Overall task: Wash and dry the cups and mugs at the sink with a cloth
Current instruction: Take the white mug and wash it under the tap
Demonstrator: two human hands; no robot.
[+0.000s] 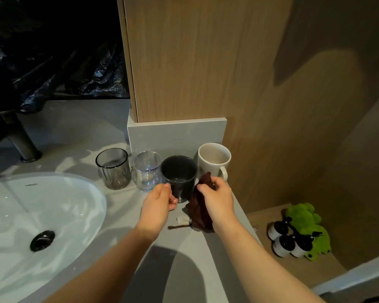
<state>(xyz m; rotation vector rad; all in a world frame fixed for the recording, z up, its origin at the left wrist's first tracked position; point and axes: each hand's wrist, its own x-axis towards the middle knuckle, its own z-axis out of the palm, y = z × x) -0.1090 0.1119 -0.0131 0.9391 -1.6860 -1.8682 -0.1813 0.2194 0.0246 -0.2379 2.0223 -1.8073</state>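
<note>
While water runs, faucet (20, 136) half-hidden.

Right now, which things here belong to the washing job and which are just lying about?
Job: smoky glass, clear glass, dark cup, white mug, brown cloth, sink.
Lying about: pump bottles, green toy, black plastic sheeting.

We are seeing four upright vessels lining the counter: smoky glass (113, 168); clear glass (146, 171); dark mug (179, 177); white mug (213, 160); brown cloth (200, 204) hanging crumpled beside them.
</note>
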